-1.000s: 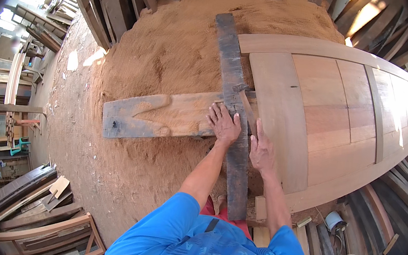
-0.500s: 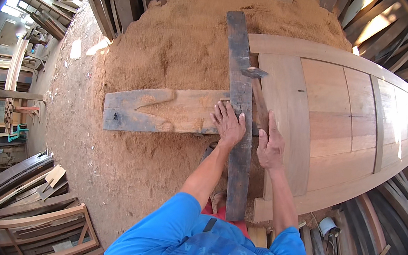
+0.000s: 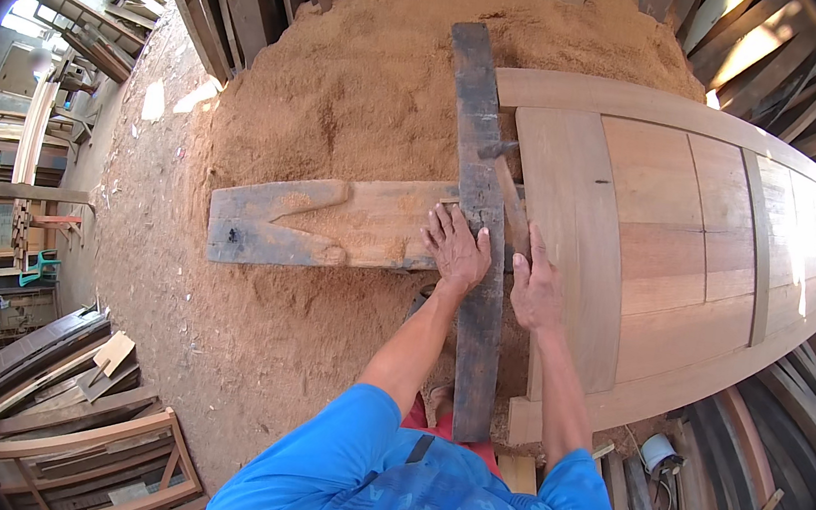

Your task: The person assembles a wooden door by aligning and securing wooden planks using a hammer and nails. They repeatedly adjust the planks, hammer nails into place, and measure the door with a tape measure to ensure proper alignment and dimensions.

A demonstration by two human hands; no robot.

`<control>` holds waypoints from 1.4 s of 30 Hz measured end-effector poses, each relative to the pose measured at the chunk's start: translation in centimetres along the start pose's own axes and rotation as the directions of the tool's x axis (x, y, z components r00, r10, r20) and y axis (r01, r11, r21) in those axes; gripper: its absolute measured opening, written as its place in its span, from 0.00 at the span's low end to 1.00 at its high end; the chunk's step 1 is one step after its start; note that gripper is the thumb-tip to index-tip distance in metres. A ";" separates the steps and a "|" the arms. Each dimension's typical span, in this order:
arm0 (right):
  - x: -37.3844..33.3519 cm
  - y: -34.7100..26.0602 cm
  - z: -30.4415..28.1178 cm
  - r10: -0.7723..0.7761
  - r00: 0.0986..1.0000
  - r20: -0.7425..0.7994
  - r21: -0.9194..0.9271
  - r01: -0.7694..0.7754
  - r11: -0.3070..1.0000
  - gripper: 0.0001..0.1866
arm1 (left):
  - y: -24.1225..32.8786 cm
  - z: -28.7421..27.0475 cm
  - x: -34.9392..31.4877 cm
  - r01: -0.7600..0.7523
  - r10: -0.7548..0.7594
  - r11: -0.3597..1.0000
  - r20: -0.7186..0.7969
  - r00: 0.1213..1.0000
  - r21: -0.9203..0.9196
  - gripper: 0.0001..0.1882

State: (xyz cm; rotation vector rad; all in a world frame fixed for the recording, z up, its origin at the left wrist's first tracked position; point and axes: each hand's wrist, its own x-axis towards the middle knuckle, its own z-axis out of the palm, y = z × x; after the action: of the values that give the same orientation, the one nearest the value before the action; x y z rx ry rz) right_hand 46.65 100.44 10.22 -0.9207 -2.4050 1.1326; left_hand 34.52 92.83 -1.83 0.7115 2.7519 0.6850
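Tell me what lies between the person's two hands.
In the head view, the long dark plank runs between the left hand and the right hand; the left fingers overlap its edge, while the right hand rests beside it on the wooden door.

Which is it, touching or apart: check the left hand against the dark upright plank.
Touching. The head view shows the left hand lying flat with its fingers over the edge of the dark plank.

carpentry workshop: sawdust heap [image 3: 368,79], stacked planks [image 3: 61,387]

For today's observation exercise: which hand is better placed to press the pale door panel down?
The right hand, probably: it lies flat at the door panel edge, while the left hand rests on the dark beam and cross plank.
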 end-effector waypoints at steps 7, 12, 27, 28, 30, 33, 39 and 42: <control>-2.3 2.1 2.0 -0.074 0.992 -0.101 0.061 0.080 0.995 0.20 | 0.2 -0.1 0.0 -0.020 0.020 1.000 -0.010 1.000 -0.002 0.40; 1.0 0.1 -0.6 0.161 0.986 0.031 -0.265 -0.147 0.953 0.15 | 0.3 -0.3 0.4 0.005 -0.005 1.000 0.013 1.000 -0.020 0.40; -0.7 -3.2 -0.9 -0.079 0.984 -0.163 -0.039 0.073 0.997 0.17 | -0.1 -0.2 0.2 -0.014 0.013 1.000 -0.037 0.999 -0.012 0.40; -0.8 -3.0 -0.2 -0.138 0.952 -0.274 0.073 0.164 0.984 0.16 | -0.1 0.0 0.2 -0.012 0.011 1.000 -0.029 1.000 -0.010 0.40; -0.9 -0.2 1.3 -0.290 0.868 -0.403 -0.050 0.296 0.954 0.15 | 0.7 -0.4 0.0 -0.013 0.013 1.000 0.015 1.000 -0.004 0.40; -1.6 3.7 2.0 0.262 0.961 0.084 -0.547 -0.176 0.819 0.12 | 0.4 -0.3 -0.5 -0.016 0.016 1.000 0.031 0.999 0.010 0.41; -0.9 -3.3 -0.5 -0.069 0.975 -0.212 -0.039 0.062 0.997 0.20 | 0.4 -0.3 -0.3 0.006 -0.005 1.000 0.012 1.000 -0.020 0.41; -1.7 -1.4 0.8 0.085 0.995 -0.042 -0.269 -0.094 0.958 0.20 | 0.4 -0.5 -0.2 0.010 -0.009 1.000 0.040 0.999 -0.019 0.41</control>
State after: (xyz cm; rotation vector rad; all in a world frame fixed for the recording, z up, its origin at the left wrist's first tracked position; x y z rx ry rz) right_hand 46.95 98.21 10.76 -1.1327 -2.5588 0.8222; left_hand 34.68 92.85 -1.18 0.7000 2.7071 0.6865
